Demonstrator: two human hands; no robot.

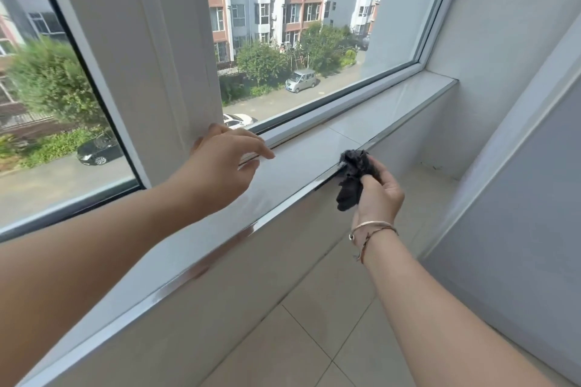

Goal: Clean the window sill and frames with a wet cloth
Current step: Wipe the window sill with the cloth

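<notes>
A white tiled window sill (386, 110) runs from lower left to upper right, with a shiny metal strip along its front edge. My right hand (379, 195) grips a crumpled black cloth (352, 176) and holds it against that front edge. My left hand (224, 163) hovers over the sill at the foot of the wide white frame post (151, 50), fingers relaxed and spread, holding nothing. The lower window frame (339, 97) runs along the back of the sill.
Glass panes stand on both sides of the post, showing a street, cars and apartment blocks. A white wall (503, 41) closes the sill's right end. Beige floor tiles (314, 339) lie below, next to a white panel (518, 214) at the right.
</notes>
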